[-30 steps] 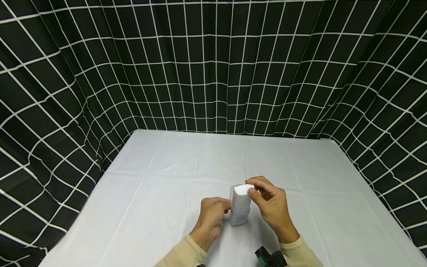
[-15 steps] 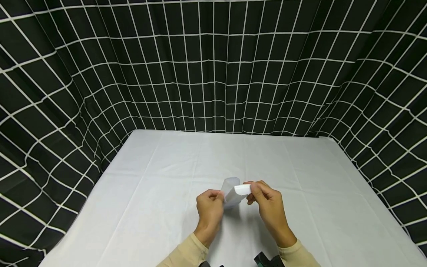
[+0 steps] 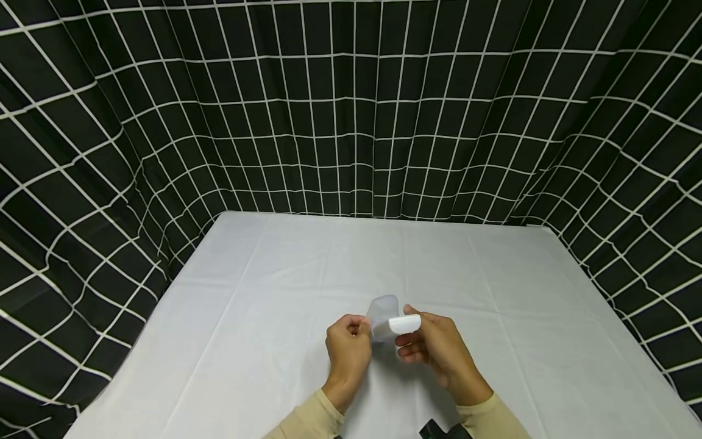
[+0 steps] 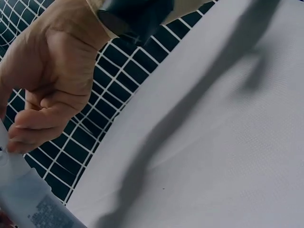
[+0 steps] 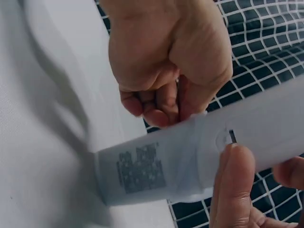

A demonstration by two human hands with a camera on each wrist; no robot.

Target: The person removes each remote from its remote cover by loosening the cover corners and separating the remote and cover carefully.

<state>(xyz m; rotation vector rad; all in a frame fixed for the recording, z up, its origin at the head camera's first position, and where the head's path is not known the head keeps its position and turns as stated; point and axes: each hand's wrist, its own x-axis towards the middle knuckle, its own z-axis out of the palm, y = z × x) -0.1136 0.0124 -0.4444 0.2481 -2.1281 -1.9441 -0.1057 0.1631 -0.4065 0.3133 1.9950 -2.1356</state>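
Note:
In the head view a white container [image 3: 404,324] with a rounded flat end sticks out of a frosted translucent plastic case [image 3: 384,308], the two tilted together over the cloth. My left hand [image 3: 348,353] pinches the edge of the case near where they meet. My right hand [image 3: 444,353] grips the white container from the right side. In the right wrist view a grey speckled print marks the frosted case [image 5: 140,168], and a fingertip rests beside a small dark slot on the white container [image 5: 261,123]. The left wrist view shows only part of the case [image 4: 33,199].
A white cloth [image 3: 263,292] covers the table. Black curtains with a white grid [image 3: 351,110] hang around the back and both sides. A dark strap device [image 3: 444,430] sits at my right wrist.
A second ago the container and case stood upright. Both have since tipped over, with the white end toward me. My left fingers now pinch the case, and my right hand has shifted lower around the container.

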